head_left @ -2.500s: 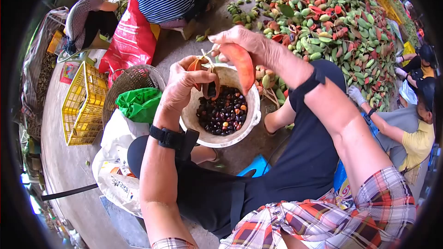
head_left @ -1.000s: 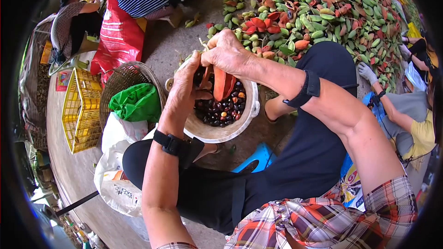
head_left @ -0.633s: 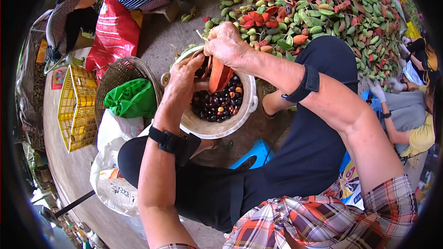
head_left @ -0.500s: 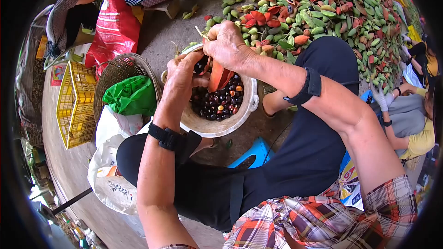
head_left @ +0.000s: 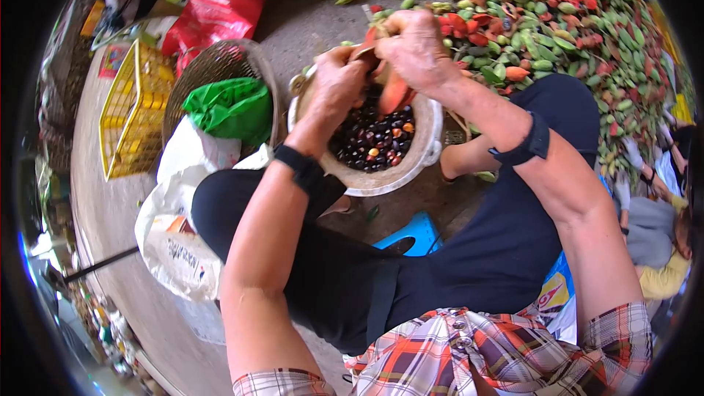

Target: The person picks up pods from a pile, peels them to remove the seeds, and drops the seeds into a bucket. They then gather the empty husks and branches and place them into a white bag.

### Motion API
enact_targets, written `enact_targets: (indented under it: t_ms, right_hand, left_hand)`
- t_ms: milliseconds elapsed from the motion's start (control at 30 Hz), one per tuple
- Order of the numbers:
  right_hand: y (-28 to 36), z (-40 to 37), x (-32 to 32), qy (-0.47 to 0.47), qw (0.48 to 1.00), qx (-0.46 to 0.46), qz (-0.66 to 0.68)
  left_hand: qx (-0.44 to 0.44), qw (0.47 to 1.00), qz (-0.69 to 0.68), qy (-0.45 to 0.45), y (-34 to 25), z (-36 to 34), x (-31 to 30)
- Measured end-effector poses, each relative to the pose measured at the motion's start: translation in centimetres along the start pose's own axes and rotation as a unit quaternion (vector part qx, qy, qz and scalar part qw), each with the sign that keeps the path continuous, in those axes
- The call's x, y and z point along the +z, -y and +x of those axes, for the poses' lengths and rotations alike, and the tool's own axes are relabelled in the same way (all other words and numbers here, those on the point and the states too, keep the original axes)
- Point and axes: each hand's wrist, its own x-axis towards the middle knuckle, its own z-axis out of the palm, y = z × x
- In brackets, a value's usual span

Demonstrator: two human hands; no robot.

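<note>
Left hand (head_left: 336,82) and right hand (head_left: 416,48) shifted right, both gripping red pod (head_left: 394,94).
Bucket (head_left: 425,126) part-filled with seeds (head_left: 370,139); I see pod pile (head_left: 579,44) left.

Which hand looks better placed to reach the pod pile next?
Probably the right hand: it is nearer the pod pile than the left hand, though both seem occupied with red pods.

Outdoor-type work area w/ pod pile (head_left: 565,37), yellow crate (head_left: 139,114), sacks.

Yellow crate (head_left: 151,121), green bag (head_left: 231,108) in woven basket (head_left: 192,73), red sack (head_left: 221,7)
</note>
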Motion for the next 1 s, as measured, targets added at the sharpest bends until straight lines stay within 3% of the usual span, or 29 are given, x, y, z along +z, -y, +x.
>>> enact_targets:
  t_ms: [33, 67, 100, 133, 167, 200, 233, 267, 333, 400, 467, 533, 600, 667, 733, 767, 800, 867, 900, 933, 967, 1000]
  right_hand:
    - [-0.6, 0.0, 0.2, -0.022, 0.992, -0.104, -0.063]
    - [-0.7, -0.1, 0.4, -0.033, 0.979, -0.15, -0.134]
    - [-0.1, -0.5, 1.0, -0.044, 0.981, -0.159, -0.098]
    - [0.6, -0.8, 0.9, -0.01, 0.986, -0.14, -0.092]
    - [0.4, -0.7, 0.9, 0.006, 0.987, -0.128, -0.094]
    - [0.6, -0.6, 0.7, 0.029, 0.985, -0.126, -0.115]
    - [1.4, -1.0, 0.4, 0.047, 0.991, -0.07, -0.105]
    - [1.1, -1.0, 0.6, 0.046, 0.995, -0.043, -0.079]
    - [0.8, -0.8, 0.8, 0.053, 0.993, -0.046, -0.091]
    - [3.2, -0.8, 1.1, 0.041, 0.99, -0.06, -0.124]
    - [4.2, 0.6, 0.2, 0.008, 0.985, -0.095, -0.144]
    - [6.7, 1.6, -0.7, -0.004, 0.998, -0.039, -0.051]
    - [9.6, 2.4, -1.7, 0.023, 1.0, -0.015, -0.015]
    - [11.6, 2.9, -2.1, 0.059, 0.998, 0.015, 0.018]
    - [12.7, 3.9, -1.9, 0.202, 0.955, 0.02, 0.216]
    - [14.2, 3.4, -1.6, 0.203, 0.954, 0.018, 0.219]
    - [16.3, 2.5, -0.7, 0.228, 0.946, 0.06, 0.224]
    - [19.3, 1.2, 1.6, 0.252, 0.934, 0.094, 0.234]
    - [20.3, 0.6, 2.7, 0.327, 0.911, 0.081, 0.236]
    - [21.4, -0.2, 3.9, 0.4, 0.883, 0.068, 0.234]
    - [22.4, -1.4, 5.5, 0.394, 0.892, 0.035, 0.217]
    - [23.1, -2.7, 7.3, 0.388, 0.9, 0.002, 0.199]
  left_hand:
    - [-0.027, 0.999, 0.004, -0.02, -0.9, -0.7, 0.5]
    - [-0.026, 0.996, 0.079, -0.017, -1.5, -1.1, 0.3]
    - [-0.013, 0.991, 0.132, -0.02, -0.6, -0.7, 0.2]
    - [-0.042, 0.984, 0.175, -0.014, -1.3, -1.1, 0.2]
    - [-0.009, 0.992, 0.109, -0.06, 1.3, 0.5, 1.3]
    - [-0.012, 0.992, 0.12, -0.041, 1.4, 0.8, 1.2]
    - [-0.067, 0.985, 0.145, -0.067, 2.3, 2.1, 1.3]
    - [-0.065, 0.967, 0.224, -0.1, -0.8, -0.1, 0.7]
    - [-0.078, 0.956, 0.229, -0.166, -2.2, -1.1, 0.5]
    - [-0.057, 0.956, 0.23, -0.171, 0.0, 0.1, -0.2]
    - [-0.094, 0.95, 0.278, -0.109, -0.4, 0.4, -1.3]
    - [-0.045, 0.928, 0.359, -0.088, -2.2, -1.2, -3.1]
    - [0.08, 0.89, 0.434, -0.117, -5.5, -2.9, -5.3]
    - [0.078, 0.847, 0.514, -0.112, -11.1, -6.8, -9.6]
    - [0.147, 0.781, 0.586, -0.158, -12.4, -10.8, -15.7]
    - [0.092, 0.798, 0.544, -0.242, -14.1, -15.5, -17.2]
    - [0.382, 0.636, 0.57, -0.352, -10.5, -17.8, -21.2]
    - [0.063, 0.683, 0.589, -0.428, -12.6, -25.2, -21.7]
    - [0.066, 0.621, 0.628, -0.465, -10.2, -28.0, -23.2]
    - [0.008, 0.652, 0.601, -0.463, -8.5, -30.4, -23.8]
    - [-0.018, 0.703, 0.534, -0.469, -6.4, -32.1, -24.0]
    - [-0.039, 0.864, 0.224, -0.45, -6.8, -32.8, -22.0]
